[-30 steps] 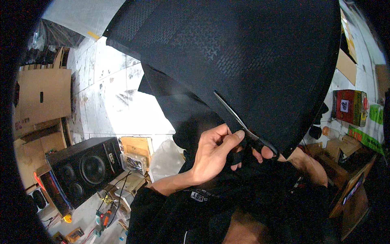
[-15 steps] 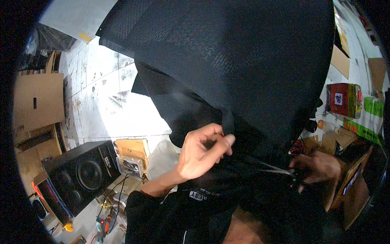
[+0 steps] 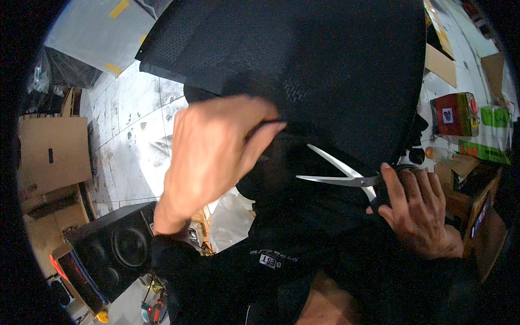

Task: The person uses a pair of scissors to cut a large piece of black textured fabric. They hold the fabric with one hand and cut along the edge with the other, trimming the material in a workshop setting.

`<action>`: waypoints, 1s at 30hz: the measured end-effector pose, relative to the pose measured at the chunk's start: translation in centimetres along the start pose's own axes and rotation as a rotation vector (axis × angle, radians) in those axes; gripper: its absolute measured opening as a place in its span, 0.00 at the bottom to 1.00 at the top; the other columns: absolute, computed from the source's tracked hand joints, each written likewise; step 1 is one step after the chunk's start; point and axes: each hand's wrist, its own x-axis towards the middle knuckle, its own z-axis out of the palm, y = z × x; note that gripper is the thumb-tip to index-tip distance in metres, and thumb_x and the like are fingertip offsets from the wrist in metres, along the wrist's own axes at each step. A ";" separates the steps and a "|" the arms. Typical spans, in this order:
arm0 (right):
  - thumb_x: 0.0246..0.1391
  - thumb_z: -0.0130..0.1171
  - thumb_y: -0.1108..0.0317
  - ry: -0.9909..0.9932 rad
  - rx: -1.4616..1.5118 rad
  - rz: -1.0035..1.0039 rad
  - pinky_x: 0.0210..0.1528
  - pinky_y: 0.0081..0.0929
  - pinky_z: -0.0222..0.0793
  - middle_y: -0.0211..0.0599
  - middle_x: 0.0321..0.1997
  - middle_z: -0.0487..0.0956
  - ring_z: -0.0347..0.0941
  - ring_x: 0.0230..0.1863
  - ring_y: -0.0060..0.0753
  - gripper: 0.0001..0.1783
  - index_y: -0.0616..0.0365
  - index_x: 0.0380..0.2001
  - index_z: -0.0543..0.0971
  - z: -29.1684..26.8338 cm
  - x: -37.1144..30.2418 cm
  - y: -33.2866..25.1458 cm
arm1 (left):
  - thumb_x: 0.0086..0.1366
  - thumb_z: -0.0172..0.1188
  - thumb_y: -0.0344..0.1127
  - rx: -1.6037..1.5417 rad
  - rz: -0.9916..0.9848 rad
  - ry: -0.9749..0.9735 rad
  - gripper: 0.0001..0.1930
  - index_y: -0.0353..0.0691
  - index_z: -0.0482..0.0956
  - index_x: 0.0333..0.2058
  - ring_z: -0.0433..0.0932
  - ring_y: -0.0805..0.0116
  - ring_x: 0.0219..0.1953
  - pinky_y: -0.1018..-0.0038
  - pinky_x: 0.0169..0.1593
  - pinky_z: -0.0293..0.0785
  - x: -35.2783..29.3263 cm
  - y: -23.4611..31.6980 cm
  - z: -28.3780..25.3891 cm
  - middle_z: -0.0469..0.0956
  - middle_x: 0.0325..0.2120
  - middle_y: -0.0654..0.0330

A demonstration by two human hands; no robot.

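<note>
A large black textured sheet (image 3: 346,65) spreads in front of me, its surface finely patterned. My left hand (image 3: 214,143), slightly blurred, is closed in a pinch at the sheet's near left part; thumb and forefinger press together on the black material. In my right hand (image 3: 420,211) are scissors (image 3: 346,176) with dark handles and silver blades. The blades are spread apart and point left, just below the sheet's near portion. Black material against my black clothing makes the sheet's near edge hard to trace.
A black speaker (image 3: 127,241) stands at the lower left, near a cardboard box (image 3: 54,154). White tiled floor (image 3: 124,119) shows at left. On the right are a red can (image 3: 455,115), a green package (image 3: 493,120) and a wooden box (image 3: 476,222). Orange-handled tool (image 3: 157,309) lies at the bottom.
My left hand has moved up and left, nearer the camera. My right hand has risen, and the scissors now show plainly with blades spread. The view has shifted slightly.
</note>
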 end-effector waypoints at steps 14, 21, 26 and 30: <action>0.45 0.67 0.60 -0.020 -0.252 0.296 0.44 0.40 0.68 0.43 0.35 0.75 0.73 0.39 0.42 0.36 0.68 0.56 0.72 -0.1 2.0 -4.3 | 0.56 0.67 0.36 -0.184 0.249 -0.272 0.09 0.35 0.83 0.31 0.81 0.51 0.29 0.65 0.36 0.75 7.4 -1.3 2.1 0.81 0.25 0.49; 0.45 0.70 0.54 0.104 0.021 0.223 0.37 0.39 0.72 0.44 0.32 0.77 0.74 0.31 0.44 0.39 0.68 0.56 0.72 1.1 -1.4 -4.9 | 0.55 0.70 0.32 -0.287 0.117 -0.225 0.08 0.33 0.82 0.29 0.81 0.65 0.25 0.72 0.31 0.73 3.3 -0.7 0.7 0.81 0.23 0.53; 0.31 0.80 0.62 -0.230 0.923 0.324 0.38 0.36 0.73 0.36 0.32 0.78 0.78 0.35 0.39 0.39 0.59 0.51 0.76 2.7 -4.5 -1.3 | 0.58 0.69 0.29 -0.622 -0.416 -0.311 0.07 0.31 0.81 0.27 0.78 0.76 0.25 0.79 0.30 0.71 -3.0 2.0 2.1 0.82 0.23 0.59; 0.38 0.75 0.76 -0.551 1.498 0.351 0.41 0.32 0.77 0.33 0.35 0.81 0.80 0.37 0.29 0.34 0.61 0.52 0.75 6.8 -3.7 4.2 | 0.67 0.61 0.30 -1.297 -0.874 -0.211 0.06 0.33 0.78 0.32 0.79 0.76 0.26 0.81 0.30 0.73 -8.4 3.6 7.0 0.83 0.26 0.59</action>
